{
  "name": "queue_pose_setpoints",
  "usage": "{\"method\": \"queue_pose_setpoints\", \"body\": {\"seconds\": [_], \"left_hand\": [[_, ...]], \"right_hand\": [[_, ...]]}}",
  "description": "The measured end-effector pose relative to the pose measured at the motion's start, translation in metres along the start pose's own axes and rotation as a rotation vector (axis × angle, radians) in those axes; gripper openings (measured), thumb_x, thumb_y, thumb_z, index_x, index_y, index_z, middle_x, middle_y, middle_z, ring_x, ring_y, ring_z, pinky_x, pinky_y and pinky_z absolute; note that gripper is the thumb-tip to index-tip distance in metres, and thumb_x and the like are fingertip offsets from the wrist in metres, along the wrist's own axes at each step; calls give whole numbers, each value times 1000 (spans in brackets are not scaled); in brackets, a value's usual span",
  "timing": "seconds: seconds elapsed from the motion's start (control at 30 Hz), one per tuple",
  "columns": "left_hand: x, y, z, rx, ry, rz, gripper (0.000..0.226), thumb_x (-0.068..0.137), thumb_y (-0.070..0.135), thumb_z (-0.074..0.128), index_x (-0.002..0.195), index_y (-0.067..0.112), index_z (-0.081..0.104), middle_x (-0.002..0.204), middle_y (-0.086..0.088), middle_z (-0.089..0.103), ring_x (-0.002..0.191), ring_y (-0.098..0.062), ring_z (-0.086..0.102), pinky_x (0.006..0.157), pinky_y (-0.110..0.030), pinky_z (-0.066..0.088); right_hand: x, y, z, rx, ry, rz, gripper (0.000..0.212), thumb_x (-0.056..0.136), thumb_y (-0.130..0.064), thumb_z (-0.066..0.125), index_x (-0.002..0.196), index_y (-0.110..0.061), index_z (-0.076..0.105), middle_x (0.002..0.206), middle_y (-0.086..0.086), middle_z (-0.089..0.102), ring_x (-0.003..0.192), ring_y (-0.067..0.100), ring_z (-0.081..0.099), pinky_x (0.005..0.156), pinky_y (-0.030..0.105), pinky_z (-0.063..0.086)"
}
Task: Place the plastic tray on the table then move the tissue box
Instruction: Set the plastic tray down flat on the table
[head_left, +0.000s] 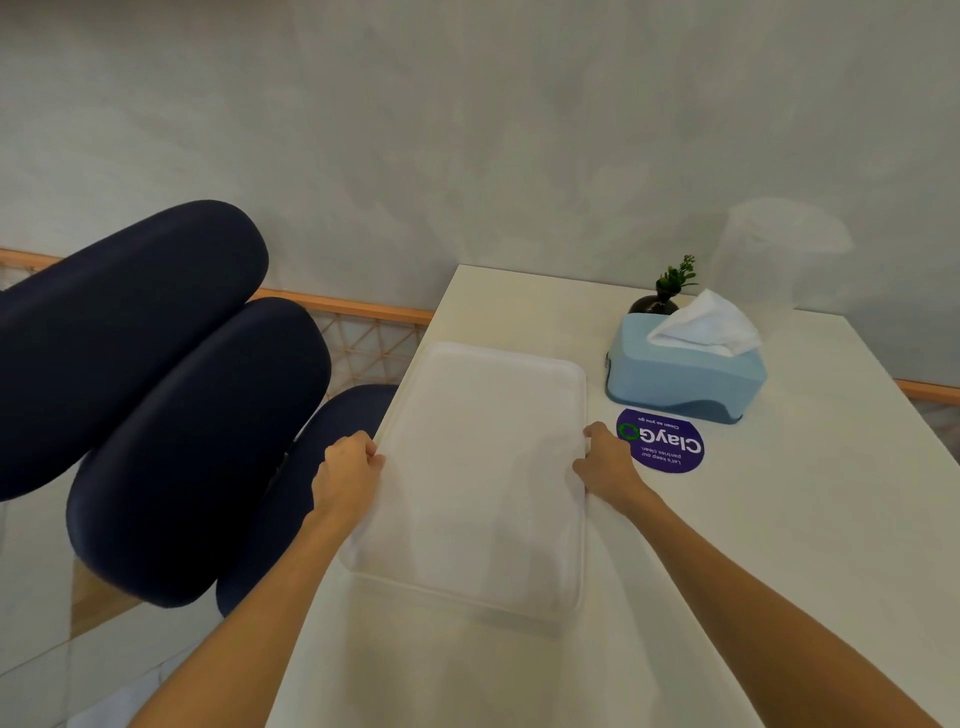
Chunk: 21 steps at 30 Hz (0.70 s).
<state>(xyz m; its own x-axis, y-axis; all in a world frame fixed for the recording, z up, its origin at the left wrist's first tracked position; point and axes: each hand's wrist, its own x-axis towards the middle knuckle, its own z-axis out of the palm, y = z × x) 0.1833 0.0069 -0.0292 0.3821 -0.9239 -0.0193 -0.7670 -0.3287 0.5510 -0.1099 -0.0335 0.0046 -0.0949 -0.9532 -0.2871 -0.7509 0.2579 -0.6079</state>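
A white, translucent plastic tray (478, 478) lies over the left part of the white table (779, 519), its long side running away from me. My left hand (347, 470) grips the tray's left rim and my right hand (608, 465) grips its right rim. Whether the tray rests flat on the table or hovers just above it I cannot tell. The light blue tissue box (685, 376) stands to the far right of the tray, with a white tissue sticking out of its top.
A round purple sticker (661, 441) lies on the table between the tray and the box. A small dark vase with a green sprig (660, 296) stands behind the box. Dark blue padded chairs (182, 415) stand close along the table's left edge. A grey wall runs behind.
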Motion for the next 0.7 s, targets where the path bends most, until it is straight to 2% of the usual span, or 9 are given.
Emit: {"method": "queue_pose_setpoints", "body": {"seconds": [0.2, 0.33, 0.4, 0.5, 0.7], "left_hand": [[0, 2, -4, 47, -22, -13, 10, 91, 17, 57, 94, 7, 60, 94, -12, 65, 74, -21, 59, 64, -36, 51], [1, 17, -7, 67, 8, 11, 25, 89, 13, 57, 114, 11, 56, 110, -10, 60, 86, -22, 56, 64, -36, 45], [3, 37, -8, 17, 36, 72, 29, 89, 14, 58, 118, 12, 54, 116, -10, 57, 95, -26, 58, 68, -39, 48], [8, 81, -3, -103, -1, 166, 29, 89, 14, 57, 118, 14, 56, 119, -8, 59, 100, -24, 59, 74, -37, 48], [6, 177, 20, -369, -161, 273, 26, 87, 13, 61, 113, 10, 59, 115, -9, 63, 88, -18, 58, 73, -28, 43]], "right_hand": [[1, 2, -2, -9, -16, -1, 50, 87, 5, 50, 135, -1, 37, 124, 24, 54, 106, 36, 59, 89, 41, 53], [-3, 4, -11, -19, -30, -31, 51, 86, -3, 55, 135, -4, 40, 115, 20, 58, 89, 26, 55, 72, 34, 48], [-5, 6, -24, -23, -9, -57, 50, 86, -10, 59, 134, -8, 44, 116, 16, 60, 93, 25, 57, 74, 31, 49], [-7, 12, -52, -45, 77, -94, 42, 86, -11, 60, 127, -7, 53, 122, 15, 62, 108, 29, 58, 84, 31, 48], [-4, 40, -123, 68, 321, -101, 29, 87, -5, 55, 115, -3, 61, 112, 20, 66, 85, 23, 56, 63, 26, 45]]}}
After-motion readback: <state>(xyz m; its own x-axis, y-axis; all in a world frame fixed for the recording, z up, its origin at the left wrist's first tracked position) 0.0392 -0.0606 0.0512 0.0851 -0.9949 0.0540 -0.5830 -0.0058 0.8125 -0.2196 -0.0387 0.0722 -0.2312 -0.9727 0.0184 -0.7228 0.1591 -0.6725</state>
